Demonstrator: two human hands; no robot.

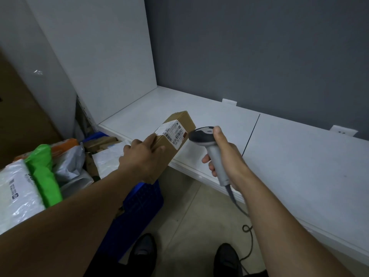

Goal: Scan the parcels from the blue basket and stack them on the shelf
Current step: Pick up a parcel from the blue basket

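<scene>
Step in hand, as judged: scanning. The left hand [142,156] is closed round the near end of a long cardboard parcel [175,136], held tilted above the front edge of the white shelf [289,156], label [173,132] facing up. The right hand [223,154] is wrapped round the handle of a corded scanner [205,136], thumb on top; its head sits at 3 o'clock of the label, very near. For a clean read, hold the parcel steady, angle the scanner window squarely onto the barcode, and keep fingers off the label. The blue basket [139,200], at 7 o'clock of the parcel, holds more bags and boxes. No parcel is visible on the shelf.
</scene>
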